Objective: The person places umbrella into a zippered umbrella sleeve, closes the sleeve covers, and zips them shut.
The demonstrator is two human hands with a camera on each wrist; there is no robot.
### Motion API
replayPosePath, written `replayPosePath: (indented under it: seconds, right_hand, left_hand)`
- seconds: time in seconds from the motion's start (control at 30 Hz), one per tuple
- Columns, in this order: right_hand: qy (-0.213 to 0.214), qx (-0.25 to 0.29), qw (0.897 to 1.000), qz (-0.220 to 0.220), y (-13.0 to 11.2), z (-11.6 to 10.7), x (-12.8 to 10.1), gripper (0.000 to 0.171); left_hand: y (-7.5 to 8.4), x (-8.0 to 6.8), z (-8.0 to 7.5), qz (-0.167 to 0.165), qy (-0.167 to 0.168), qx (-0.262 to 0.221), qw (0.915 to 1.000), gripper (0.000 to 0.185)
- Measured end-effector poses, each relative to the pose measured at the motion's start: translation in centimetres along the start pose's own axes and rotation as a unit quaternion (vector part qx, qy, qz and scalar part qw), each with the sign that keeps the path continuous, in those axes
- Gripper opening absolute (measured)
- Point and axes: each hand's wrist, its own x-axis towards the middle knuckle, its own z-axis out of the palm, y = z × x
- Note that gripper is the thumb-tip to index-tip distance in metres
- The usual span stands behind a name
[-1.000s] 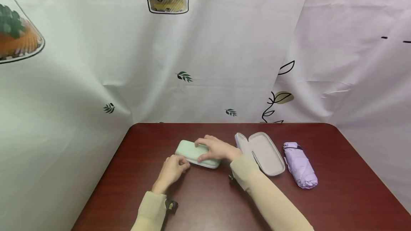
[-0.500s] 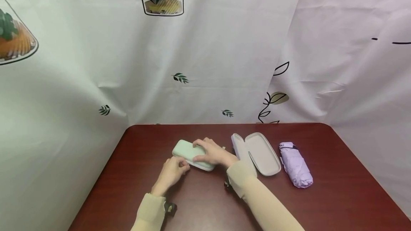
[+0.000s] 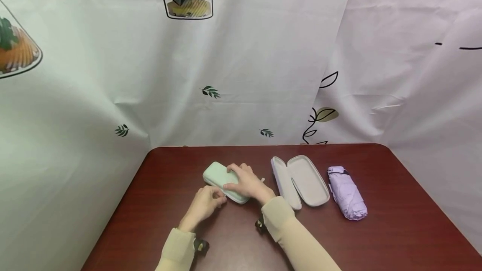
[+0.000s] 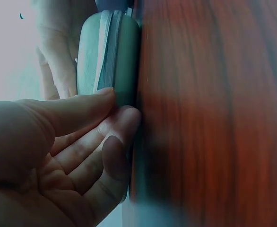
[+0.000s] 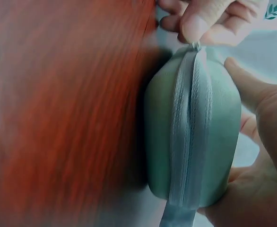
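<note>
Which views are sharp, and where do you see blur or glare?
Head view: evenly lit and sharp, with soft glare on the table. Left wrist view: the left hand is dim and soft, and the table is blurred. Right wrist view: the green case and its zipper are clear; the wood is smeared.

Your left hand [image 3: 205, 205] has crept rightward along the mint-green zippered hard case [image 3: 222, 181], its fingertips now pinching the zipper pull.

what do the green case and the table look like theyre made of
Green case: looks like a semi-rigid moulded shell with a matte, fabric-like skin; a woven zipper tape runs round its seam. The exact shell material can't be told.
Table: dark red-brown wood or wood-look laminate with a slight sheen; streaky grain shows.
</note>
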Motion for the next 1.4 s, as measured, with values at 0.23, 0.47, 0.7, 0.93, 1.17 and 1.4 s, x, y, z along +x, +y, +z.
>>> replayPosePath:
  seconds: [0.23, 0.47, 0.7, 0.93, 1.17, 1.4]
  right_hand:
    - [0.021, 0.02, 0.999, 0.041, -1.0, 0.6, -0.5, 0.05]
    - [0.042, 0.042, 0.996, 0.069, -1.5, 1.0, -0.9, 0.055]
    - [0.015, -0.011, 0.998, 0.06, -1.8, 0.2, -0.9, 0.058]
    - [-0.081, -0.123, 0.987, -0.061, -2.5, -2.0, 0.1, 0.052]
    - [-0.185, -0.181, 0.956, -0.135, -3.1, -3.8, 1.2, 0.047]
    - [-0.219, -0.292, 0.925, -0.103, -4.3, -4.4, 1.0, 0.069]
  left_hand:
    - [0.2, -0.2, 0.1, 0.009, -0.015, -0.019, 0.9997, 0.014]
    - [-0.2, -0.3, 0.1, 0.008, -0.06, -0.049, 0.997, 0.015]
    - [-0.6, -0.4, 0.1, 0.013, -0.069, -0.066, 0.9954, 0.015]
    - [-0.8, -0.3, 0.1, 0.017, -0.075, -0.067, 0.9948, 0.012]
    - [-0.7, -0.3, -0.1, 0.009, -0.089, -0.071, 0.9935, 0.012]
    - [-0.6, -0.2, -0.6, 0.01, -0.097, -0.077, 0.9923, 0.011]
